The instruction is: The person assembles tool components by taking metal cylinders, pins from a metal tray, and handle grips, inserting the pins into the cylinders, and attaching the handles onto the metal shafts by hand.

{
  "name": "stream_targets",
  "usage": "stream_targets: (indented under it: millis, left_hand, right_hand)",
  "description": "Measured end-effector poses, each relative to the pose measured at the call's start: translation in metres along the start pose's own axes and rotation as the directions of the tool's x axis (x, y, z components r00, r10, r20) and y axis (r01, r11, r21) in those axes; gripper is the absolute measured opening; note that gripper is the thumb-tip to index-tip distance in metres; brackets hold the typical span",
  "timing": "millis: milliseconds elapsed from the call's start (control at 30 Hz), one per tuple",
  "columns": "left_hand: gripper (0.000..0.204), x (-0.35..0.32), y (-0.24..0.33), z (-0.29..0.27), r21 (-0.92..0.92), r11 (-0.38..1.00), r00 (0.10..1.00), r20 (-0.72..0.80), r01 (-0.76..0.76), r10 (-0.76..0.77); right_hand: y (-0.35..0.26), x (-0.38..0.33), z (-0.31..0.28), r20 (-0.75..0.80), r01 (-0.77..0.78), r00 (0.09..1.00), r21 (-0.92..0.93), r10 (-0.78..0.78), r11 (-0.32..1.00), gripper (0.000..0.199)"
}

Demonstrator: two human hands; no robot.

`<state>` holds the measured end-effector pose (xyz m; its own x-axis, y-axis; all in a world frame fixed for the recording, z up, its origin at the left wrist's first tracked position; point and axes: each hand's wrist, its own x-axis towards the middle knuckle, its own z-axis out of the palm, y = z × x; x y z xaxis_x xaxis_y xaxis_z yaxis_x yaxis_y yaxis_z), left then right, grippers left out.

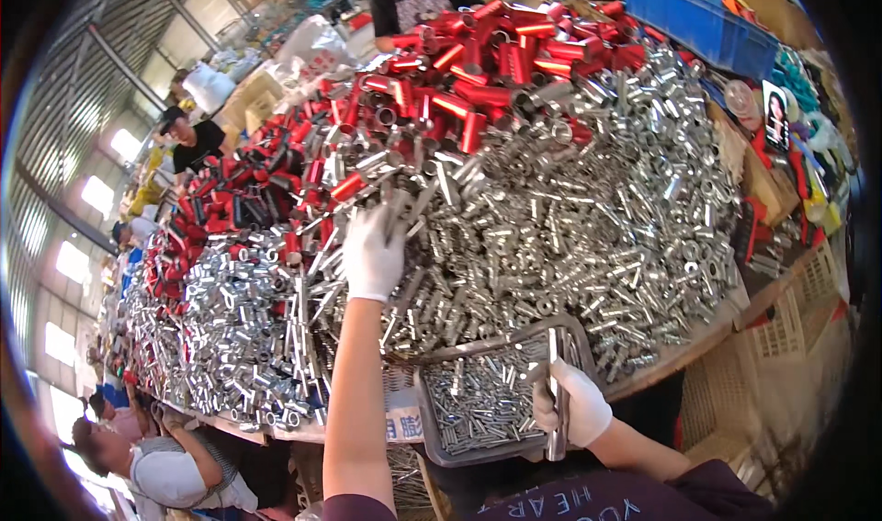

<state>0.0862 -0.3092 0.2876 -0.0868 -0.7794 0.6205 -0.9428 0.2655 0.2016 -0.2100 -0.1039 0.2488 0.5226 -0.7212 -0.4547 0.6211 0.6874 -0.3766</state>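
My left hand [375,256], in a white glove, reaches over the heap of loose metal parts [514,236]. Its fingers stretch out among grey metal pieces beside red tubes, and their tips blend with the parts. At the lower right my gloved right hand [577,407] is closed around a shiny metal tube [556,346] held upright. That tube stands over the right side of a dark plastic tray [424,420], in which many small metal pins and sleeves [482,397] lie.
Red metal tubes [473,130] are piled at the back. Red and black parts [243,199] lie to the left. A blue crate [698,25] and a phone [776,115] are at the right. Co-workers [193,144] are around the table; one person [165,470] sits at the lower left.
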Motion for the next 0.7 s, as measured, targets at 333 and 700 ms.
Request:
stream_targets:
  millis: [333,700]
  left_hand:
    - [0.032,0.048,-0.048,-0.008,0.447,0.893,0.994,-0.106,0.048,0.000]
    - [0.061,-0.026,0.118,-0.089,-0.445,0.865,0.943,0.320,0.233,-0.089]
  right_hand:
    - [0.003,-0.002,-0.001,0.089,-0.042,0.995,0.016,0.040,0.999,0.042]
    - [-0.004,-0.003,0.006,0.030,-0.037,0.999,-0.165,0.042,0.986,0.042]
